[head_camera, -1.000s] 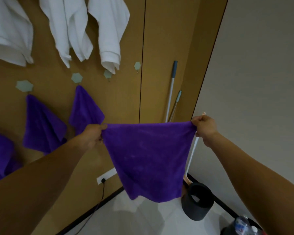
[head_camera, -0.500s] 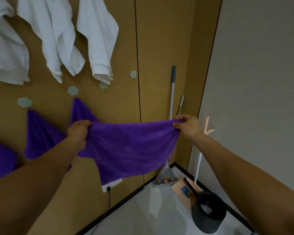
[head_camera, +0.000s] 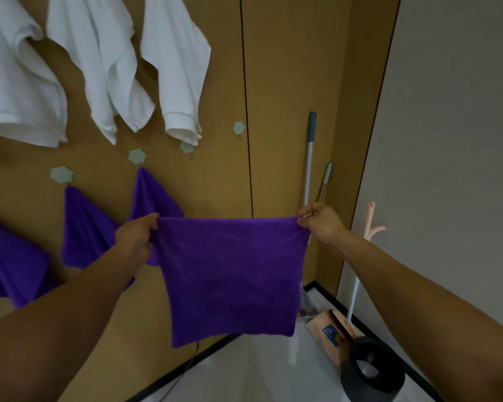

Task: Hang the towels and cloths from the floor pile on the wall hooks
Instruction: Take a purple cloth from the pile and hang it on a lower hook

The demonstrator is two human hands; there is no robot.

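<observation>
Purple cloth (head_camera: 230, 274) held spread out in the air before the wooden wall (head_camera: 273, 82).
The left hand (head_camera: 135, 236) grips its top left corner and the right hand (head_camera: 320, 223) pinches its top right corner, so it hangs flat between both hands. Behind it, other purple cloths (head_camera: 84, 227) hang on hexagonal hooks below white towels (head_camera: 172, 68); a bare hook (head_camera: 238, 128) sits just right of them. Mop handles (head_camera: 310, 158) lean in the corner.

No legible txt; blue label (head_camera: 330, 334) on dustpan (head_camera: 316, 324) too blurry.
</observation>
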